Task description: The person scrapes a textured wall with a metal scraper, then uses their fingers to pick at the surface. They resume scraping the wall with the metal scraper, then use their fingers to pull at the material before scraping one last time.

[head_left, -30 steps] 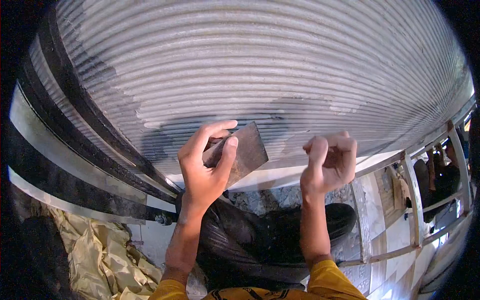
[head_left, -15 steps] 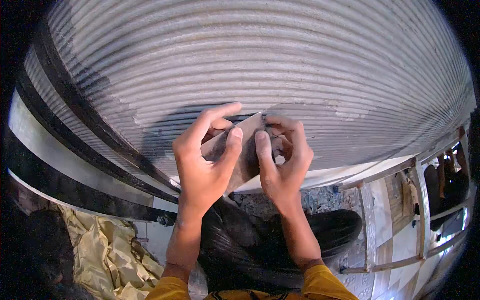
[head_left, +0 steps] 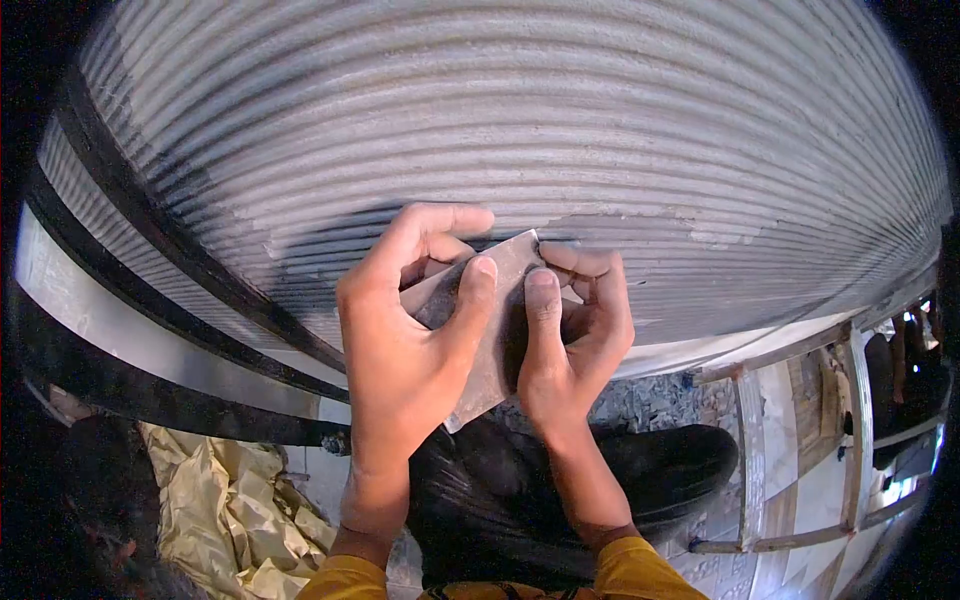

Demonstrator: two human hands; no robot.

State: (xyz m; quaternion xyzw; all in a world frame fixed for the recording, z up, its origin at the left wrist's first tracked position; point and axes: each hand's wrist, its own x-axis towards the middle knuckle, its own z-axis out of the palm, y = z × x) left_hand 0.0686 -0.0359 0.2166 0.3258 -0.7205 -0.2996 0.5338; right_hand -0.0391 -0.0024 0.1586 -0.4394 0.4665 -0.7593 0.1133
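Light falls bright on my left hand and the ribbed panel; lens distortion bends my view's edges, grainy black filling the corners.

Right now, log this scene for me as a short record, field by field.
Held item: thin flat piece, grey-brown, straight-edged, slanted in view
Left grip: thumb across the piece's face, index finger stretched forward
Right grip: thumb at the piece's other side, fingers curled
Ahead: ribbed grey surface with darker patches
Lower left: crumpled gold-coloured sheet
Right: barred frame
Unclear: the piece's material
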